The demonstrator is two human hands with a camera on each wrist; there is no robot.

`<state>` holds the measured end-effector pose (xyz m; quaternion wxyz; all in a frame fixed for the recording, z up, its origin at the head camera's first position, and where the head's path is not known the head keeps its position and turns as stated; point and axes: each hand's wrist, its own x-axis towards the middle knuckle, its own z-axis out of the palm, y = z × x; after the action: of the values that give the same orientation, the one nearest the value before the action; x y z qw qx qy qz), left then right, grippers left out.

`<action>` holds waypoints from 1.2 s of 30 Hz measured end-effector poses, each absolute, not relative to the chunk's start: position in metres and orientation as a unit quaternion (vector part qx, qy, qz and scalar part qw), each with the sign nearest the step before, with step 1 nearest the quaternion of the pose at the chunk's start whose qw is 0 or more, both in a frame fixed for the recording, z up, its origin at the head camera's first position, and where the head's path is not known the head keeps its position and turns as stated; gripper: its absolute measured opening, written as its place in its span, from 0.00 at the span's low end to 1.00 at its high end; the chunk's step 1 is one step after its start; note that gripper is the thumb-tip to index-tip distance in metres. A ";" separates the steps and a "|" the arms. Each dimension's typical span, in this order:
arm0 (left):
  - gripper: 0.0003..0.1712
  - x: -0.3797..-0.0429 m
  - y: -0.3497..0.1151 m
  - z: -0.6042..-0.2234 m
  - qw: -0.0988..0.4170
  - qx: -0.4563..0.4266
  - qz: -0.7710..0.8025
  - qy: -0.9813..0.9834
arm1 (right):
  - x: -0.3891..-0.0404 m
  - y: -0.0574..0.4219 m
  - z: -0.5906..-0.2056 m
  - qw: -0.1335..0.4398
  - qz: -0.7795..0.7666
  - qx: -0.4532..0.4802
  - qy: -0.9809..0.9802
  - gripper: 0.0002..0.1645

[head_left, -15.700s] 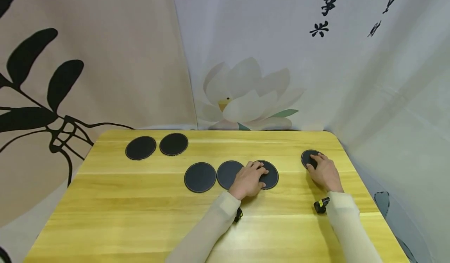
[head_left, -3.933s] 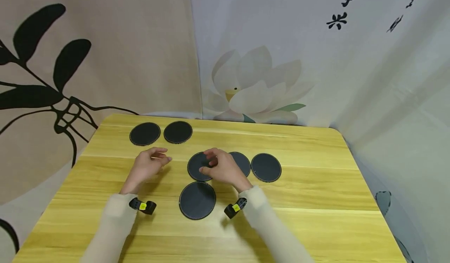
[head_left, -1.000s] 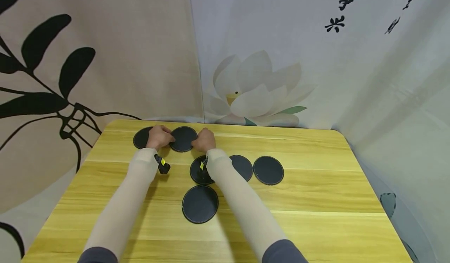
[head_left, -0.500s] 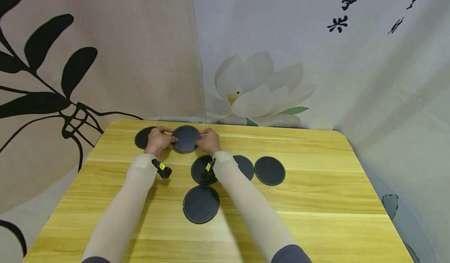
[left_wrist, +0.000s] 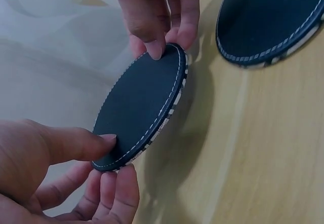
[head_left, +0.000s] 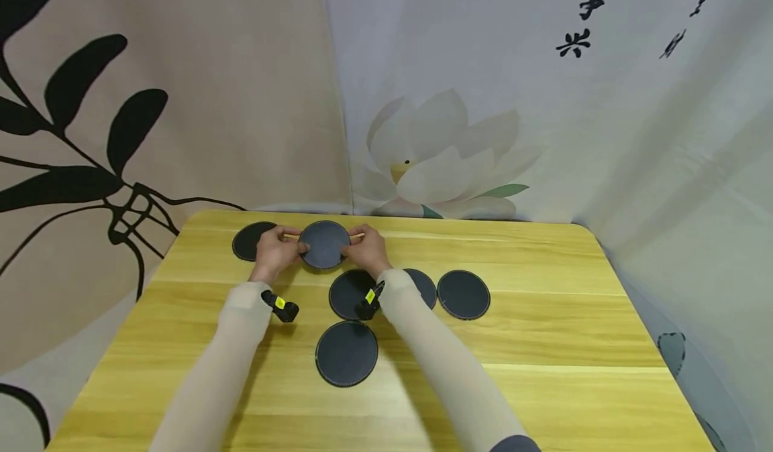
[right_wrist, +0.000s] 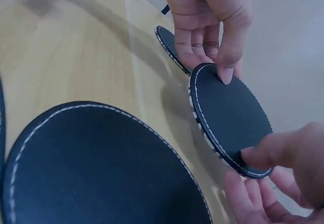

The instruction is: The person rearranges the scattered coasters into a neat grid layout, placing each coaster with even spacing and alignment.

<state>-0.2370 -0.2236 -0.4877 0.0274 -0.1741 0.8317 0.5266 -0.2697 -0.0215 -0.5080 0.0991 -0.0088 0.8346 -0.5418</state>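
Note:
A round black coaster (head_left: 325, 245) with pale stitching round its rim is held between both hands, tilted and raised off the tabletop near the back. My left hand (head_left: 274, 254) pinches its left edge, thumb on the dark face and fingers beneath. Opposite, my right hand (head_left: 370, 249) pinches the right edge in the same way. A patterned black-and-white edge of the held coaster (left_wrist: 139, 102) shows in the left wrist view. Just beyond my left hand lies another coaster (head_left: 245, 243), partly covered by that hand.
On the wooden table (head_left: 574, 345), a row has a left coaster (head_left: 347, 291), a middle coaster (head_left: 427, 288) partly behind my right sleeve, and a right coaster (head_left: 464, 295). In front of the row's left end lies another coaster (head_left: 347, 354). A printed cloth (head_left: 453, 150) hangs behind.
Earlier, my hands were over the row and a coaster at the far right, which later lies at the front. Over the last second, both hands lifted the back coaster off the table and tilted it.

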 end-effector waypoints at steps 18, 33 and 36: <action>0.24 -0.209 -0.193 -0.495 0.001 -0.168 0.567 0.806 | -0.247 0.013 -0.512 0.115 -0.587 -0.027 0.801 0.23; 0.21 -0.186 -0.170 -0.503 0.004 -0.168 0.585 0.794 | -0.221 0.039 -0.508 0.134 -0.581 -0.018 0.802 0.20; 0.21 -0.181 -0.165 -0.505 0.002 -0.164 0.590 0.791 | -0.216 0.044 -0.508 0.131 -0.578 -0.020 0.805 0.19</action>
<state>-0.1806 -0.1646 -0.5050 0.0017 -0.1639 0.7909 0.5895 -0.2159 0.0443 -0.5079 0.1314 -0.0205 0.8050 -0.5781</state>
